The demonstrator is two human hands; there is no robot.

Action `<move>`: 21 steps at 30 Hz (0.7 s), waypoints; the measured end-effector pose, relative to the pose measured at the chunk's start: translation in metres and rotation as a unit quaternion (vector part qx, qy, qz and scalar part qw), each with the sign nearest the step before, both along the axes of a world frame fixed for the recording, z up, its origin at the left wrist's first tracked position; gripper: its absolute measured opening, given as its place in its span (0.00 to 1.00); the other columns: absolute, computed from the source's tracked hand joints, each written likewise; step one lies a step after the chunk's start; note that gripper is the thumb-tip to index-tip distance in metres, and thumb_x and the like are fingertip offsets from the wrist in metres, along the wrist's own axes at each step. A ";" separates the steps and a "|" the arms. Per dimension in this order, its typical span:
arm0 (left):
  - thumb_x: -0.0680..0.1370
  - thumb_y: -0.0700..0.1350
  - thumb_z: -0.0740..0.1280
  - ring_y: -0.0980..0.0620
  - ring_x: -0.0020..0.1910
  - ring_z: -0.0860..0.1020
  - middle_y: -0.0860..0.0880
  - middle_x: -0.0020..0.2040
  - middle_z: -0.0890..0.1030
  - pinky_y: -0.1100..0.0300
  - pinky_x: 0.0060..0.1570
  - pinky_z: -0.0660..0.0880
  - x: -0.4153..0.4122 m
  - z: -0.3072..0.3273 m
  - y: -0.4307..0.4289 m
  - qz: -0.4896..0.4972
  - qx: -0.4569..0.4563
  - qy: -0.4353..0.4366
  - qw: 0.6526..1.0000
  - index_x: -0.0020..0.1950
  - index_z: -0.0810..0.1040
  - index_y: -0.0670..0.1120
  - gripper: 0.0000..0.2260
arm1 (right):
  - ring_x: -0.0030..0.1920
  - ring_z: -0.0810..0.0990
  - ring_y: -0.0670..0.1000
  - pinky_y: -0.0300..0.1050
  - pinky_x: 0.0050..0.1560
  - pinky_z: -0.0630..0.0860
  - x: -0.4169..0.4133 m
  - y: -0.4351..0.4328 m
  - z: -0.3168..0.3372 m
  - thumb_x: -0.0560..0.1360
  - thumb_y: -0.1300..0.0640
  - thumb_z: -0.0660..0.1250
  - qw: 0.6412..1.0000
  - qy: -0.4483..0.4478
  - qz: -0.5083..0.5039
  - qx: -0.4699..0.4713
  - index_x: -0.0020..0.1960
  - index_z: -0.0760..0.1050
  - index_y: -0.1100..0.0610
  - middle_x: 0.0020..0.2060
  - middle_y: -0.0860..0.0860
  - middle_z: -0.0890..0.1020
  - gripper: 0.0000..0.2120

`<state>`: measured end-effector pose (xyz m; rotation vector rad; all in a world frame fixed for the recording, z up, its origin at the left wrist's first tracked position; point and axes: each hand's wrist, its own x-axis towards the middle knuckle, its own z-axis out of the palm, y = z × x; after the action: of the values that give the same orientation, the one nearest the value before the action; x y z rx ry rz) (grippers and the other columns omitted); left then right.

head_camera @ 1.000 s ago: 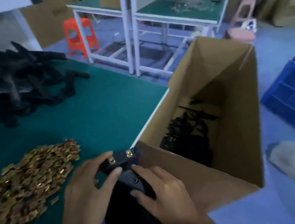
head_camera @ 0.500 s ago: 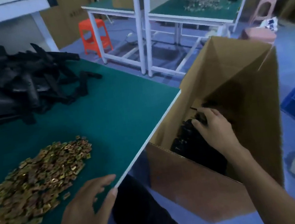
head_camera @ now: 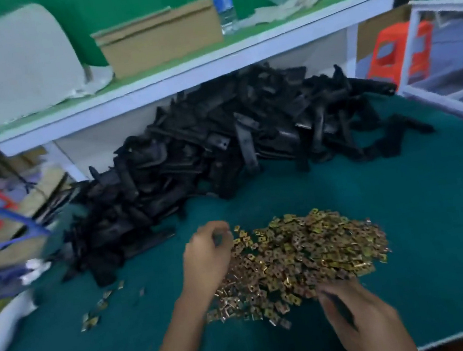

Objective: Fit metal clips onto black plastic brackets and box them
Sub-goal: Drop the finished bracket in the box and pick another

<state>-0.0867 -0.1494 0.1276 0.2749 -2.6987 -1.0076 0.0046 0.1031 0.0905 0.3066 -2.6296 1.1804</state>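
The heap of metal clips (head_camera: 304,257) lies on the green table (head_camera: 425,207), near the front edge. The left hand (head_camera: 206,256) sits at the heap's left edge with its fingers curled; I cannot tell whether it holds a clip. The right hand (head_camera: 360,315) touches the near edge, and its grip is too blurred to tell. The black brackets (head_camera: 220,150) are piled behind, under a white shelf (head_camera: 208,62).
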 end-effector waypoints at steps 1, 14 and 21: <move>0.80 0.45 0.68 0.51 0.54 0.81 0.53 0.53 0.84 0.56 0.55 0.76 -0.015 -0.002 -0.011 0.013 -0.012 -0.009 1.000 0.57 0.83 0.51 0.08 | 0.41 0.84 0.41 0.30 0.43 0.75 -0.002 -0.002 -0.003 0.67 0.63 0.80 1.000 0.005 -0.002 0.005 0.46 0.85 0.49 0.42 0.41 0.84 0.13; 0.80 0.47 0.71 0.50 0.38 0.76 0.46 0.60 0.74 0.53 0.42 0.77 -0.138 -0.031 -0.033 0.024 -0.150 -0.013 0.988 0.65 0.75 0.50 0.14 | 0.27 0.77 0.43 0.32 0.35 0.73 -0.017 -0.013 -0.016 0.64 0.59 0.74 0.986 0.149 -0.060 0.044 0.31 0.82 0.51 0.27 0.42 0.78 0.05; 0.76 0.43 0.75 0.60 0.40 0.75 0.52 0.48 0.79 0.74 0.45 0.72 -0.046 0.003 -0.017 0.051 -0.077 0.276 0.957 0.49 0.82 0.47 0.05 | 0.30 0.76 0.39 0.32 0.35 0.74 -0.015 -0.009 -0.033 0.74 0.49 0.65 0.987 0.153 -0.046 0.032 0.36 0.83 0.50 0.30 0.39 0.76 0.12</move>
<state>-0.1328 -0.1667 0.1302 0.0830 -2.2110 -0.7058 -0.0105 0.0945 0.0574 0.3439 -2.3887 0.9364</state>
